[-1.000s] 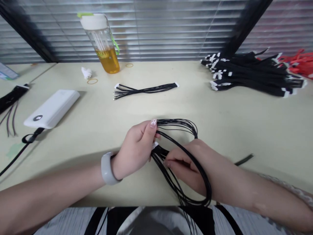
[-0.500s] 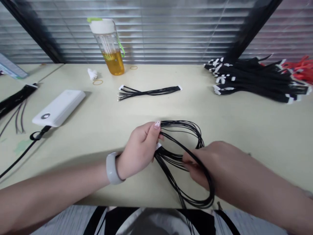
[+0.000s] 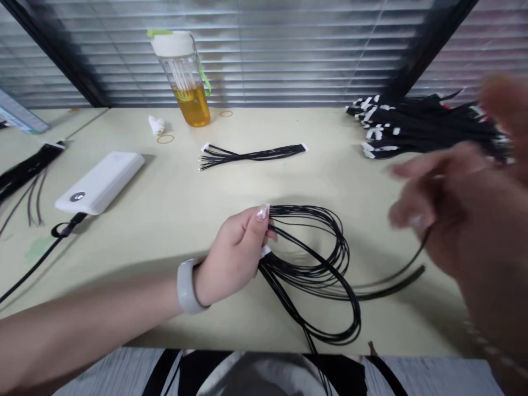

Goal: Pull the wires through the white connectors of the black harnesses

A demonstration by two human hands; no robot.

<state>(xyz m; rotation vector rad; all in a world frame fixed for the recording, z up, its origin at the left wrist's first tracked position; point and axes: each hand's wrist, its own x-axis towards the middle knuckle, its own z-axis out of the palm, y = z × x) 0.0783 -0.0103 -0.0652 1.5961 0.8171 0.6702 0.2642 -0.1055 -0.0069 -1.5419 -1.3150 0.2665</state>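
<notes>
My left hand [image 3: 237, 256] is closed around a coiled bundle of thin black wires [image 3: 344, 242], pinching it between thumb and fingers. A white connector [image 3: 265, 251] shows just below the fingers. The wires loop out to the right, and some hang over the table's front edge. My right hand [image 3: 457, 203] is raised at the right and smeared by motion. A single black wire [image 3: 412, 258] runs from the coil up into its fingers, while the other loose ends [image 3: 396, 290] lie below it.
A short wire harness [image 3: 256, 155] lies mid-table. Behind my right hand is a pile of black harnesses [image 3: 429, 129] with white connectors. On the left are a white power bank [image 3: 101, 181] with a cable, another black harness [image 3: 28, 165], and a bottle of amber liquid [image 3: 192, 104].
My right hand has moved up and right, away from the coil, drawing one wire along. The other loose wire ends now lie exposed. My left hand stays almost in place.
</notes>
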